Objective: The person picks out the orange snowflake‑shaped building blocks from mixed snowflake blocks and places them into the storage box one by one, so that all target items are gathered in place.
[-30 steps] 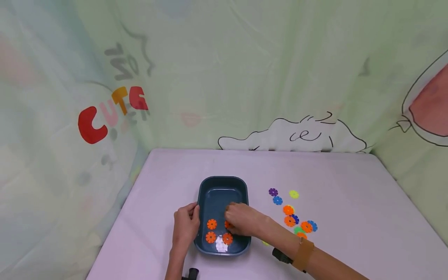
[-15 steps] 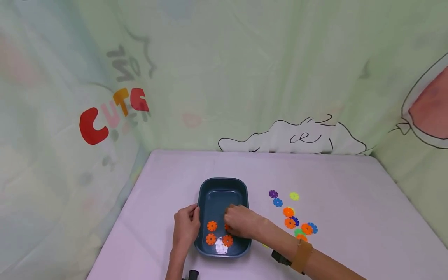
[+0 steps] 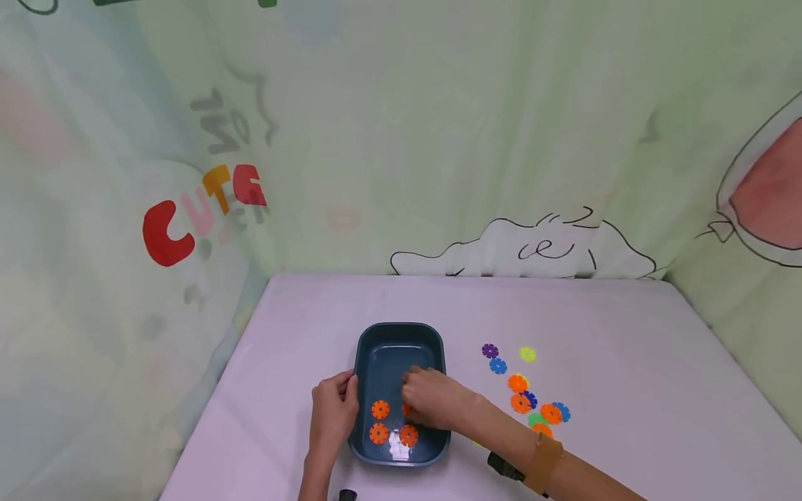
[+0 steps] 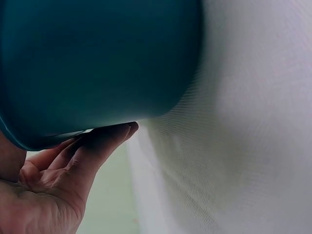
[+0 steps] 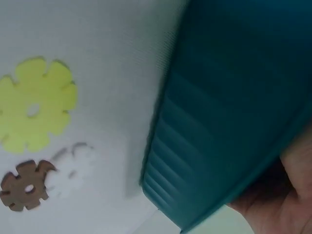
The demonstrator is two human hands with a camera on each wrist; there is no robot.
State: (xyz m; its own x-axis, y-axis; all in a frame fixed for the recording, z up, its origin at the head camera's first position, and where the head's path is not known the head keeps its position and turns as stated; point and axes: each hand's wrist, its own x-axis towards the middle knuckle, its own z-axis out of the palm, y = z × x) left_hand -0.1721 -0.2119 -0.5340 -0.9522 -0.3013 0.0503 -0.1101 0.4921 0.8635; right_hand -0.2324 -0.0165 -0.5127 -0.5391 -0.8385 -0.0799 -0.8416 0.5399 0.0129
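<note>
A dark blue-green rectangular tray (image 3: 386, 362) stands on the table. At its left side my left hand (image 3: 334, 409) grips the rim, the fingers lying against the outer wall in the left wrist view. My right hand (image 3: 435, 398) reaches over the right wall into the tray, fingers curled down at an orange snowflake disc (image 3: 406, 410). Most of that disc and the fingertips are hidden by the hand. Beside it lie further orange discs (image 3: 379, 409), three of them in plain sight, in the tray's near half.
Right of the tray are loose discs: purple (image 3: 490, 351), blue (image 3: 498, 366), yellow (image 3: 528, 355), and several orange ones (image 3: 521, 403) among green and dark blue. A brown disc (image 5: 24, 185) and a white disc (image 5: 70, 170) show in the right wrist view. Printed curtains (image 3: 401, 139) surround the table.
Everything in the head view has shifted slightly downward as the camera tilts. Both hands keep their places at the tray, and the discs lie as before.
</note>
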